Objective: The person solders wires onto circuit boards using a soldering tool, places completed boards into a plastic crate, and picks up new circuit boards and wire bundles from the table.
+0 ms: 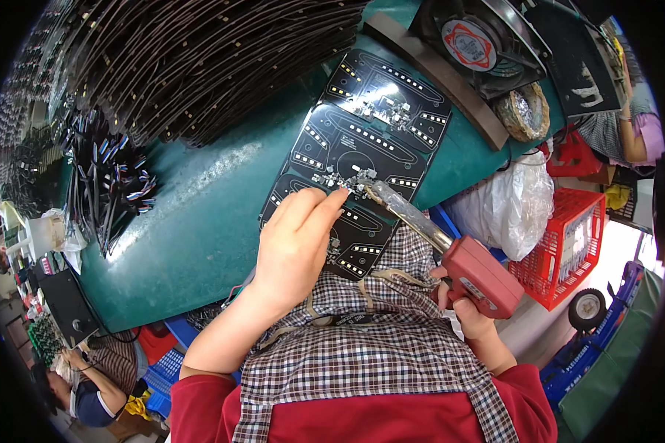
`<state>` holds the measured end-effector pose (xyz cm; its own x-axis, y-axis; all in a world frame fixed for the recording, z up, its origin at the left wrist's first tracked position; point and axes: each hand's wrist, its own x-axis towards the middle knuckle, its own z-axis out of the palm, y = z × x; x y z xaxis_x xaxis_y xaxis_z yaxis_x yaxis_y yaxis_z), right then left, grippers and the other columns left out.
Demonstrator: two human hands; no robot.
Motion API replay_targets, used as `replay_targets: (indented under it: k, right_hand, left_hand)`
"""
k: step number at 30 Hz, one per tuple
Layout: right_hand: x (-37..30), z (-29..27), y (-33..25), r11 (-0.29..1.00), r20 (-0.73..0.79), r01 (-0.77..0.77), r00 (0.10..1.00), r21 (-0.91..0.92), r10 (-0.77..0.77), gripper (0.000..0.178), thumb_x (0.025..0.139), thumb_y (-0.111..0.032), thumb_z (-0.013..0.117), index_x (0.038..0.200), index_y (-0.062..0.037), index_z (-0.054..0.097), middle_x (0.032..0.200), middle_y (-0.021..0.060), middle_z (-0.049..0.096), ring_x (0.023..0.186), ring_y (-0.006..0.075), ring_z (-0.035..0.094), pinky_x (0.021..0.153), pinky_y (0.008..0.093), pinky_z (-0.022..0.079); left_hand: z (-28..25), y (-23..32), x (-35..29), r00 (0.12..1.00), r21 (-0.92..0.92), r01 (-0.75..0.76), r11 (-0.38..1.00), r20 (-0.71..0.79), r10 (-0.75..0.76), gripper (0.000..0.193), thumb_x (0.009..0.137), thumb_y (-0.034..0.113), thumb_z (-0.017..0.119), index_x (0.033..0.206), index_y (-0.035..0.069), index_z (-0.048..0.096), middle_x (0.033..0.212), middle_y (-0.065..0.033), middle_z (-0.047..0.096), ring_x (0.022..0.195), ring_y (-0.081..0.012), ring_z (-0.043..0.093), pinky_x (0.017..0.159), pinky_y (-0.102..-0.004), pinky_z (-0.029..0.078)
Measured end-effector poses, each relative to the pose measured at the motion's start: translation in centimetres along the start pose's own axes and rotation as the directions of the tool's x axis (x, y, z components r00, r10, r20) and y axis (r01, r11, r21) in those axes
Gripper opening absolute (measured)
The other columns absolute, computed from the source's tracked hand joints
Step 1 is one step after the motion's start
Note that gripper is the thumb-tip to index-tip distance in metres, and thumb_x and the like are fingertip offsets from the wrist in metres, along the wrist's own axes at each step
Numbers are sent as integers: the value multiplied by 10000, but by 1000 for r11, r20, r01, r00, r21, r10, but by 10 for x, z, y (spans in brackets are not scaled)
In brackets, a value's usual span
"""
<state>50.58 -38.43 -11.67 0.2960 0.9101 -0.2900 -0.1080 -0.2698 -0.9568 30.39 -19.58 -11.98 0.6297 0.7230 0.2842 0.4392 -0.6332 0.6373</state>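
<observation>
A black circuit board panel (341, 140), dotted with rows of small white and yellowish LEDs, lies at a slant on the green bench top (222, 214). Loose small metal parts (383, 112) are heaped on its upper section, and more sit around its middle. My left hand (294, 236) reaches over the panel, thumb and fingertips pinched together at its middle; what they hold is too small to name. In my right hand (469, 314) is a red soldering gun (484, 277), gripped by its handle. The gun's long metal barrel points up-left, its tip beside my left fingertips.
A large bundle of dark wired strips (199, 66) covers the far left, with loose wire ends (107, 177) hanging nearer. At the far right stand a black fan (469, 44), a dark bar (443, 81) and a round crusted dish (523, 112). A red crate (569, 247) is below right.
</observation>
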Motion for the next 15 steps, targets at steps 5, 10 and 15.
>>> replay_targets:
  k: [5,10,15]
  right_hand:
    - [1,0,-3,1000,24,-5,1000,-11,5,739,756,-238,722,1304,97,356,955,117,668,628,64,573,625,193,471]
    - [5,5,-4,999,11,6,1000,40,-7,735,745,-208,730,1307,91,364,941,104,670,645,64,570,617,190,461]
    - [9,7,-6,997,33,71,997,-16,-71,712,742,-195,732,1291,98,386,943,95,665,696,73,588,647,205,478]
  left_hand:
    - [2,7,-2,998,167,-53,985,47,46,420,631,-85,603,1044,-11,619,878,-101,535,744,-243,543,640,-329,462]
    - [3,5,-5,998,194,-65,979,29,61,446,619,-82,586,1060,-24,609,875,-107,529,732,-247,529,642,-333,461]
    - [1,2,-4,984,299,-176,938,73,161,470,633,23,574,1098,-47,570,874,-97,509,729,-200,517,605,-276,478]
